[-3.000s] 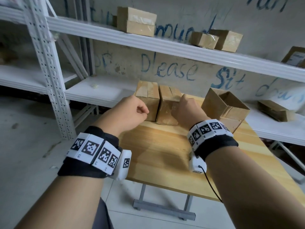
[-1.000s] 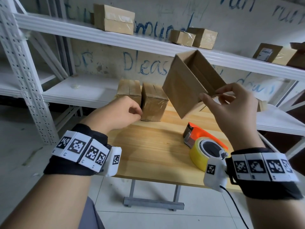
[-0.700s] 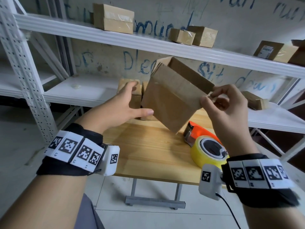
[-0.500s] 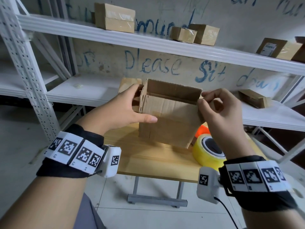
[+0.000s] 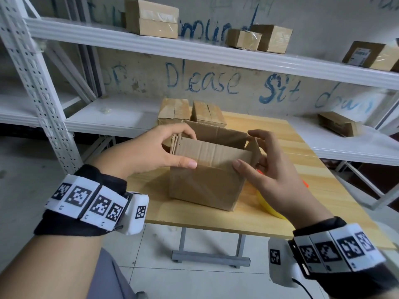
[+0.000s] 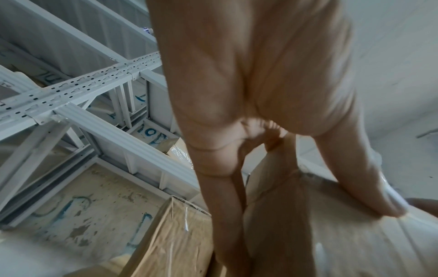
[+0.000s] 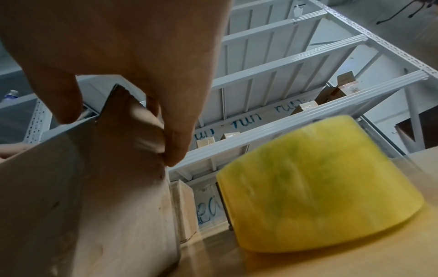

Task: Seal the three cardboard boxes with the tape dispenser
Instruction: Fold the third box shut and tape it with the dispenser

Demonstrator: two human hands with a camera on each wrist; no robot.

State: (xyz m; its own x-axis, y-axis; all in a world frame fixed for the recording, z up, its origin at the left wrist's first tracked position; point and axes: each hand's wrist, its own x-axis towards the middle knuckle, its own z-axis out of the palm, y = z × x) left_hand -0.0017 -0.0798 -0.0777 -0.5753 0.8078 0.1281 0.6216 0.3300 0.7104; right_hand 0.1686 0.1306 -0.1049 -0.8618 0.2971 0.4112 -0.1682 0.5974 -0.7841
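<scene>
An open cardboard box [image 5: 207, 184] stands upright on the wooden table [image 5: 280, 139], flaps up. My left hand [image 5: 187, 147] grips its top left corner, thumb on the front flap, fingers over the left side; the left wrist view shows the same box [image 6: 331, 243] under that hand. My right hand [image 5: 248, 149] holds the right flap between thumb and fingers, the box [image 7: 83, 206] showing in the right wrist view too. Two taped boxes [image 5: 173, 111] [image 5: 207, 114] stand side by side behind. The tape dispenser's yellow roll [image 7: 320, 187] lies right of the box, mostly hidden by my right wrist in the head view.
White metal shelving [image 5: 216, 55] runs behind and beside the table, with several cardboard boxes on the upper shelf [image 5: 151, 18] and one on the lower right shelf [image 5: 339, 124]. The table's near edge [image 5: 216, 227] is just in front of the open box.
The open box has come down from a tilt in the air onto the table, upright. My left hand has opened from a fist and taken its left corner; my right hand has moved to the right flap.
</scene>
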